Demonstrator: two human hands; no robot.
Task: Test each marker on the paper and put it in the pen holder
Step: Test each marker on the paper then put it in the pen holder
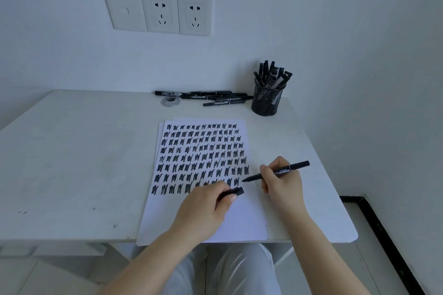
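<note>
A person's right hand [281,184] is holding a slim black uncapped marker [275,172] in a writing grip, the fingers pinching its barrel, with the tip pointing left and hanging at the right edge of a white sheet of paper [203,218]. Whether the tip is touching the sheet cannot be told. The left hand [203,208] is resting over the near middle of the paper, its thumb and fingers pinching a short black marker cap [233,193] whose open end is pointing right, toward the marker tip but apart from it.

The paper is lying as the top of a small stack on a pale white counter [72,163], and rows of black scribbled test marks [201,158] are filling its far two thirds, while the near part is lying bare. At the far right of the counter a black wire-mesh pen holder [267,100] is standing upright, crowded with black markers [273,74] that are leaning in several directions. Just left of it, along the far edge, a loose cluster of black capped markers [206,97] is lying flat on the counter, beside a round grey cable grommet [170,101]. On the wall behind, three white socket plates [158,12] are sitting side by side.
</note>
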